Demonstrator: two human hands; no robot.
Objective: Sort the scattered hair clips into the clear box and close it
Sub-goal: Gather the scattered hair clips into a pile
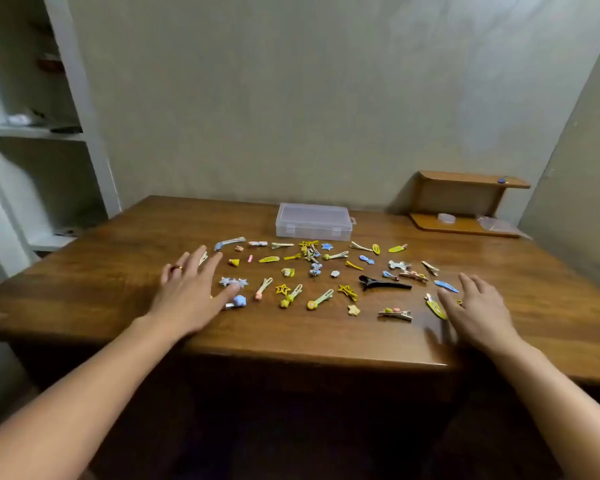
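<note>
both forearms reach in over the near edge of the wooden tabletop (118, 271), the left hand (191, 292) and right hand (475, 310) spread flat with straight fingers, holding nothing, flanking the scattered hair clips (312, 275) as if to herd them together. small yellow, blue and pink clips and one black claw clip (383, 283) lie loose across the middle. behind them the clear box (314, 221) sits with its lid down, so it likely needs opening first.
</note>
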